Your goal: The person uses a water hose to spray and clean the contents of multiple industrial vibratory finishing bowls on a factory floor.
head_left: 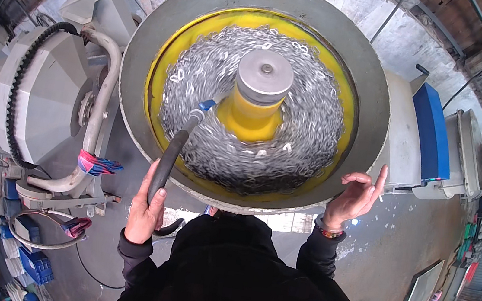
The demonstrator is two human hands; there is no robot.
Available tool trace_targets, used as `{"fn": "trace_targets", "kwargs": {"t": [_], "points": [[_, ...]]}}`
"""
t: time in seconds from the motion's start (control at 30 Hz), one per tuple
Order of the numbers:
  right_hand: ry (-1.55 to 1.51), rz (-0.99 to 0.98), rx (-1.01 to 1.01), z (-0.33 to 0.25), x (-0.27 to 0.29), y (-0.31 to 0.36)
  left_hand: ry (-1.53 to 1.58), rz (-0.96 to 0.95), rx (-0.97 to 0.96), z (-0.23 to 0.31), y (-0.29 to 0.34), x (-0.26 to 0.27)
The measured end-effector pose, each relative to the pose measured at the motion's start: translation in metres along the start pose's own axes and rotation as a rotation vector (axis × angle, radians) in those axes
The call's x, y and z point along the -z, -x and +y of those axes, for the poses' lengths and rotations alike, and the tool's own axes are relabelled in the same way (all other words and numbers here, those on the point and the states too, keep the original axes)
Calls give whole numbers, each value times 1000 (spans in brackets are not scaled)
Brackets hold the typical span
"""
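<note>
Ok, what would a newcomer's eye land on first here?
The round bowl at upper centre, its yellow lining ringing silvery pieces around a central post. Next, the black hose in the left hand, its blue tip over the pieces. The right hand is raised at the bowl's lower right.

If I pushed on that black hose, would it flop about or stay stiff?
The black hose would probably flex rather than snap, since it curves smoothly. It seems moderately stiff, as its end reaches well past the left hand, over the bowl. That end may feel heavier, given its metal-looking fitting.
</note>
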State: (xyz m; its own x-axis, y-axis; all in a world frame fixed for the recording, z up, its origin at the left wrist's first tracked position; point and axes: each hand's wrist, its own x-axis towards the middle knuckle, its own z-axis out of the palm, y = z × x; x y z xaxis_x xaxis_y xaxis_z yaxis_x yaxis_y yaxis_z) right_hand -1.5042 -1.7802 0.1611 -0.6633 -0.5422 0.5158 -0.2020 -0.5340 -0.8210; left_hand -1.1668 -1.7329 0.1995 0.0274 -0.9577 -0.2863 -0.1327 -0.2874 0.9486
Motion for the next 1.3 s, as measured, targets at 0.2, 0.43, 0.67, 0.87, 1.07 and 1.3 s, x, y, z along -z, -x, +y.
{"fn": "trace_targets", "kwargs": {"t": [0.2, 0.43, 0.67, 0.87, 1.07, 1.3], "points": [[11, 1, -11, -2, -6, 2, 21, -16, 19, -3, 1, 6], [7, -21, -26, -2, -4, 1, -83, -608, 242, 31, 12, -6], [15, 27, -31, 1, -5, 2, -139, -889, -84, 52, -6, -47], [-4, 16, -34, 3, -4, 2, 0, -880, -270, 50, -9, -60], [-6, 10, -47, 1, -7, 1, 14, -664, -397, 40, -7, -51], [35, -27, -83, 2, -7, 1, -7, -499, -419, 29, -4, -46]]}}
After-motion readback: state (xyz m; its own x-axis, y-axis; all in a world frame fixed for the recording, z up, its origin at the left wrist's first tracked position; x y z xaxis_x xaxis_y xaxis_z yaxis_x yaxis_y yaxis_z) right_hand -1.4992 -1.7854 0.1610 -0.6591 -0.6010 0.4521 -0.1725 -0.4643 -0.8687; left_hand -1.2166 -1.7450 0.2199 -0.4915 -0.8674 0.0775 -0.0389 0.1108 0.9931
